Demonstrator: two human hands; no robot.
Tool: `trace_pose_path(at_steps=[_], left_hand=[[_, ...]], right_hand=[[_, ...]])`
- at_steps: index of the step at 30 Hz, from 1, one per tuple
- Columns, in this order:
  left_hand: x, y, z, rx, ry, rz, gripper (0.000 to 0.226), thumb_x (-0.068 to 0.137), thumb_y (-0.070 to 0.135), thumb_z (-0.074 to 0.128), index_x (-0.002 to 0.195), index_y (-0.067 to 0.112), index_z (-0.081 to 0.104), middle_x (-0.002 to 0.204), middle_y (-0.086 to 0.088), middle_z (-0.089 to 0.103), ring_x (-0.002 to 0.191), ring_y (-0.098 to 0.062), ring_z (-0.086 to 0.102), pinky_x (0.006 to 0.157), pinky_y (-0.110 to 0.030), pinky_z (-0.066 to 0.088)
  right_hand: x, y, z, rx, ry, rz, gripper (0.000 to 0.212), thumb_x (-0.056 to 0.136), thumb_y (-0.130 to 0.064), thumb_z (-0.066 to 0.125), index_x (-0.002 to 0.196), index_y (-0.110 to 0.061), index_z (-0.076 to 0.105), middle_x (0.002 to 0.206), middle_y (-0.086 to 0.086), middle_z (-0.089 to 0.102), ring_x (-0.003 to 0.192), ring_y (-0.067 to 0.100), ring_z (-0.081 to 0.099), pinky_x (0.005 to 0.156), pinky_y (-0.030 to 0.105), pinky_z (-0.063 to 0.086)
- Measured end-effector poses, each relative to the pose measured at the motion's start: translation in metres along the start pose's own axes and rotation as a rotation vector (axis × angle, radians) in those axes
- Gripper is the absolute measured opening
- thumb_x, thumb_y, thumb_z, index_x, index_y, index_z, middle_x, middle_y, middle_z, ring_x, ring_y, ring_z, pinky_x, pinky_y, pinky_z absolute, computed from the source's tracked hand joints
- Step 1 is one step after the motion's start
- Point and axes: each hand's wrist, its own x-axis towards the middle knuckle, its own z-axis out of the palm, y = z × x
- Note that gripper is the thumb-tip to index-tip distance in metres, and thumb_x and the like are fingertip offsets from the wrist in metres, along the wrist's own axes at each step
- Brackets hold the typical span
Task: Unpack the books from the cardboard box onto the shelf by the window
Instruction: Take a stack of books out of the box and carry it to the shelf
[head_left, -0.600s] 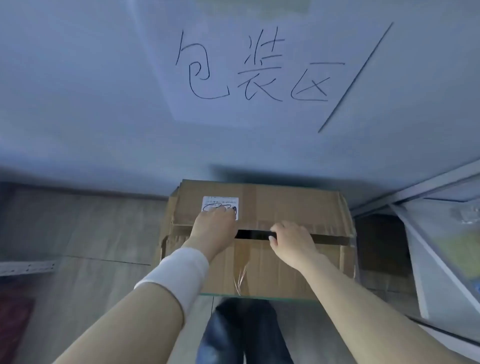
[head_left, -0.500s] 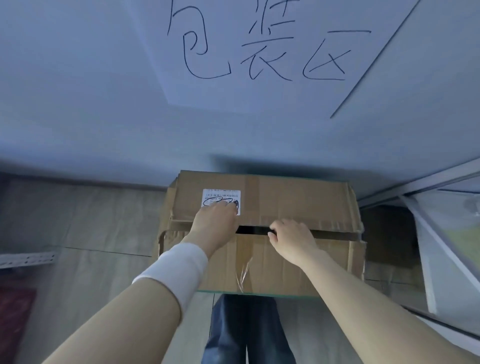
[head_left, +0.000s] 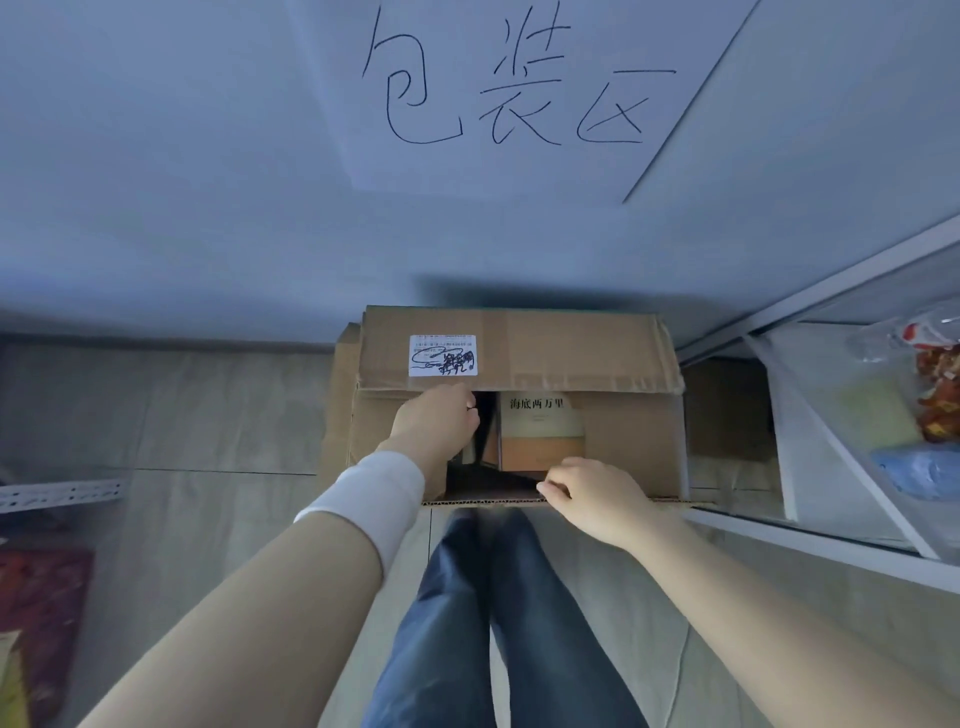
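Between the two hands, the brown cardboard box (head_left: 623, 441) is standing open on the floor. A cream-and-orange book with dark printed characters (head_left: 540, 441) is lying inside it, just beyond the right hand and just to the right of the left hand. The left hand (head_left: 434, 423) is reaching in at the edge of the far flap (head_left: 571, 353). Its fingers are curling there as if hooked under the card, though the fingertips are hiding from view. The right hand (head_left: 592, 496) is pinching the near flap (head_left: 670, 502), with fingers curled over its corrugated edge, and is holding it folded toward the person's legs.

This is looking like the opening step: the flaps are standing apart and no book is out yet. A white metal shelf (head_left: 831, 551) is standing well to the right of the right hand; whether it is the one by the window I cannot tell.

Next, one hand is going to have to release its flap, slip into the narrow gap and close round the book's edges. The other hand is going to have to be holding the opening wide.
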Motion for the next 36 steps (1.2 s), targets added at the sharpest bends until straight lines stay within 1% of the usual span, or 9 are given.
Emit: trace_pose_path(at_steps=[5, 9, 12, 15, 17, 22, 27, 32, 36], left_hand=[[-0.005, 0.001, 0.023, -0.046, -0.033, -0.013, 0.037, 0.096, 0.023, 0.036, 0.128, 0.019, 0.054, 0.123, -0.004, 0.063, 0.109, -0.027, 0.06, 0.087, -0.037, 0.049], [0.005, -0.004, 0.051, -0.087, -0.024, -0.038, 0.036, 0.097, 0.025, 0.036, 0.127, 0.019, 0.054, 0.124, -0.003, 0.063, 0.107, -0.026, 0.061, 0.083, -0.035, 0.05], [0.021, -0.006, 0.069, -0.131, -0.01, -0.068, 0.034, 0.098, 0.027, 0.036, 0.126, 0.02, 0.053, 0.126, -0.001, 0.061, 0.111, -0.025, 0.059, 0.083, -0.034, 0.046], [0.042, -0.007, 0.086, -0.184, 0.028, -0.092, 0.033, 0.098, 0.026, 0.037, 0.126, 0.021, 0.053, 0.127, 0.001, 0.06, 0.11, -0.022, 0.06, 0.084, -0.032, 0.046], [0.055, -0.008, 0.094, -0.208, 0.051, -0.108, 0.033, 0.098, 0.026, 0.038, 0.127, 0.021, 0.053, 0.128, 0.001, 0.059, 0.109, -0.022, 0.061, 0.087, -0.034, 0.048], [0.064, -0.007, 0.106, -0.258, 0.033, -0.154, 0.034, 0.097, 0.025, 0.039, 0.126, 0.02, 0.054, 0.127, -0.002, 0.059, 0.109, -0.024, 0.061, 0.089, -0.034, 0.05], [0.059, 0.0, 0.101, -0.333, 0.003, -0.185, 0.034, 0.097, 0.025, 0.04, 0.127, 0.018, 0.054, 0.128, -0.005, 0.059, 0.111, -0.025, 0.059, 0.091, -0.035, 0.05], [0.068, 0.004, 0.09, -0.388, 0.002, -0.239, 0.036, 0.096, 0.025, 0.04, 0.128, 0.018, 0.054, 0.127, -0.009, 0.06, 0.111, -0.029, 0.059, 0.094, -0.038, 0.049], [0.08, 0.0, 0.089, -0.402, 0.011, -0.289, 0.034, 0.097, 0.024, 0.04, 0.127, 0.019, 0.055, 0.126, -0.008, 0.061, 0.112, -0.029, 0.06, 0.094, -0.036, 0.049]], right_hand=[[-0.016, 0.003, 0.04, 0.071, -0.147, -0.022, 0.041, 0.099, -0.036, 0.031, 0.105, -0.011, 0.064, 0.096, 0.0, 0.056, 0.08, 0.015, 0.051, 0.06, 0.024, 0.035], [0.008, 0.02, 0.054, 0.154, -0.185, -0.011, 0.038, 0.098, -0.035, 0.033, 0.113, -0.015, 0.062, 0.113, 0.0, 0.06, 0.087, 0.012, 0.055, 0.067, 0.02, 0.039], [0.048, 0.043, 0.049, 0.221, -0.097, 0.011, 0.034, 0.099, -0.031, 0.036, 0.116, -0.015, 0.061, 0.118, 0.001, 0.062, 0.084, 0.006, 0.057, 0.071, 0.02, 0.045], [0.093, 0.062, 0.043, 0.19, 0.036, 0.021, 0.035, 0.099, -0.028, 0.036, 0.124, -0.014, 0.057, 0.127, 0.002, 0.056, 0.114, 0.014, 0.054, 0.094, 0.027, 0.044], [0.118, 0.069, 0.041, 0.107, 0.09, 0.005, 0.037, 0.099, -0.028, 0.036, 0.13, -0.016, 0.052, 0.133, 0.001, 0.052, 0.123, 0.016, 0.048, 0.099, 0.028, 0.04], [0.128, 0.073, 0.025, 0.04, 0.286, -0.019, 0.038, 0.098, -0.029, 0.038, 0.134, -0.02, 0.047, 0.131, -0.001, 0.056, 0.121, 0.016, 0.051, 0.098, 0.028, 0.041], [0.125, 0.071, -0.043, 0.042, 0.486, -0.059, 0.036, 0.097, -0.027, 0.041, 0.13, -0.017, 0.052, 0.127, -0.001, 0.06, 0.119, 0.019, 0.053, 0.094, 0.031, 0.042], [0.158, 0.073, -0.11, 0.049, 0.559, -0.05, 0.034, 0.095, -0.025, 0.042, 0.126, -0.015, 0.055, 0.123, 0.002, 0.061, 0.117, 0.022, 0.053, 0.09, 0.036, 0.045], [0.173, 0.075, -0.122, 0.043, 0.564, -0.045, 0.033, 0.094, -0.025, 0.044, 0.124, -0.015, 0.056, 0.121, 0.004, 0.06, 0.114, 0.024, 0.055, 0.087, 0.04, 0.048]])
